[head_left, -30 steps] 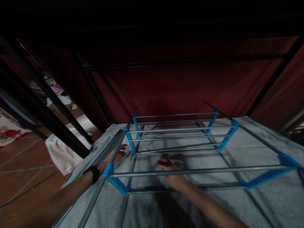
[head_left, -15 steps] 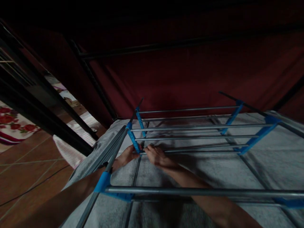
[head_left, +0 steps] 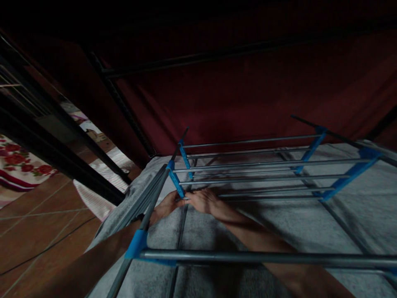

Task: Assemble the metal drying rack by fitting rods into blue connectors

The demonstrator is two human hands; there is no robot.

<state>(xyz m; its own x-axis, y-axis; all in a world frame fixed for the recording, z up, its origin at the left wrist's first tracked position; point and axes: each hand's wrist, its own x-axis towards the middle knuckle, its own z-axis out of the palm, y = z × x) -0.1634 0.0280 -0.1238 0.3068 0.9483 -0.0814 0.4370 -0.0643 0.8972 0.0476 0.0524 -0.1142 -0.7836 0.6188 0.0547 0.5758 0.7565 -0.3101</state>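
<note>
A rack of grey metal tubes [head_left: 263,179] joined by blue plastic brackets lies on a grey blanket [head_left: 198,231]. Its near tube [head_left: 248,257] crosses the front of the view. My left hand [head_left: 169,203] grips the lower end of a blue bracket [head_left: 176,182] on the left side. Close beside it, my right hand [head_left: 201,200] is closed around the end of a lower metal tube [head_left: 266,198] where it meets that bracket. The fingertips of both hands come together there, and the joint itself is largely hidden by them.
Several loose grey tubes [head_left: 139,203] lie along the blanket's left side. Dark metal posts [head_left: 62,155] stand at the left, with a dark red cloth [head_left: 235,103] behind the rack. Floral fabric [head_left: 25,161] and a cable [head_left: 49,247] are over the tiled floor.
My right hand has shifted slightly and now covers more of the joint, its fingers closer to my left hand. The view has moved a little, and the rack appears slightly shifted.
</note>
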